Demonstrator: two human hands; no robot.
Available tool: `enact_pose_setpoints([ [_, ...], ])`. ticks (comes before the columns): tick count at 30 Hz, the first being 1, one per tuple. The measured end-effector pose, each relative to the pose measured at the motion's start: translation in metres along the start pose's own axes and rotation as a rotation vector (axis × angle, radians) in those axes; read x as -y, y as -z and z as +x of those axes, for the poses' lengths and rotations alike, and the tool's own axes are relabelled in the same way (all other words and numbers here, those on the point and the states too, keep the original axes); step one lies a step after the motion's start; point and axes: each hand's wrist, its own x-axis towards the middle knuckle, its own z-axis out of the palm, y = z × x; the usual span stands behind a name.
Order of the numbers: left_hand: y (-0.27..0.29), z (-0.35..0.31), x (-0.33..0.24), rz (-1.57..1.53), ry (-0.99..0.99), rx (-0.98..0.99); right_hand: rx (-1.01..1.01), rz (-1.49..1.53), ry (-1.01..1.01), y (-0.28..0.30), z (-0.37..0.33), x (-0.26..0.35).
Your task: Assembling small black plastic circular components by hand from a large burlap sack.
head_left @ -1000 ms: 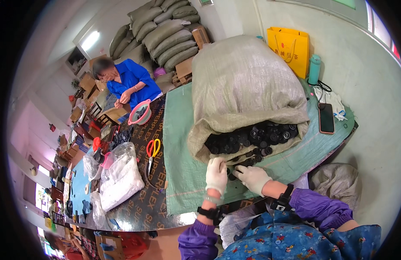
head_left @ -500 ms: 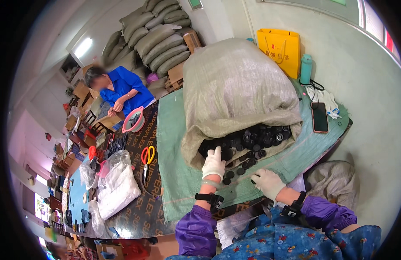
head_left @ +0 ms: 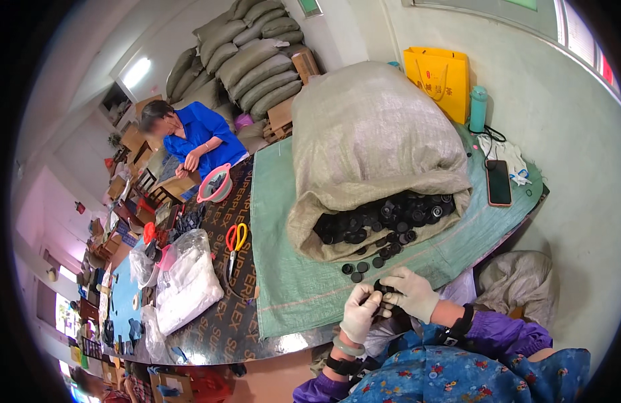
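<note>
My gloved left hand (head_left: 361, 313) and gloved right hand (head_left: 411, 293) meet at the table's near edge. Between their fingertips is a small round black cap (head_left: 384, 287), partly covered by the fingers. My right fingers close over it, and the left fingers are pinched against its left side. Just beyond lie several loose black caps (head_left: 357, 276) on the green woven sheet (head_left: 290, 295). Many more black caps (head_left: 391, 215) spill from the mouth of a large beige woven sack (head_left: 377, 127), which lies on its side.
To the left are scissors (head_left: 235, 245) with red and yellow handles, a plastic bag of white material (head_left: 189, 289) and a pink basin (head_left: 216, 187). A phone (head_left: 498, 183), teal bottle (head_left: 478, 109) and yellow paper bag (head_left: 439, 84) are at right. Across the table stands a person in blue (head_left: 200, 134).
My left hand has left the sack's mouth and come back toward me, meeting my right hand. The right hand has shifted slightly nearer me, and a black cap now shows between them.
</note>
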Motion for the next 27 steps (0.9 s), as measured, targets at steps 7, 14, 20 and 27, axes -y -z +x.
enact_pose_setpoints([
  [7,0.002,-0.008,0.016,-0.067,-0.066,0.069,0.052,0.252,-0.032,-0.008,-0.009,-0.001],
  [14,0.003,-0.014,0.009,-0.058,0.048,0.133,0.072,0.137,0.082,0.0,-0.012,-0.001],
  [20,-0.004,-0.006,0.031,0.337,-0.417,0.023,-0.032,0.166,0.095,-0.002,-0.011,-0.007],
  [27,0.004,-0.003,0.028,0.679,-0.546,0.087,-0.018,0.27,-0.114,-0.008,-0.019,-0.008],
])
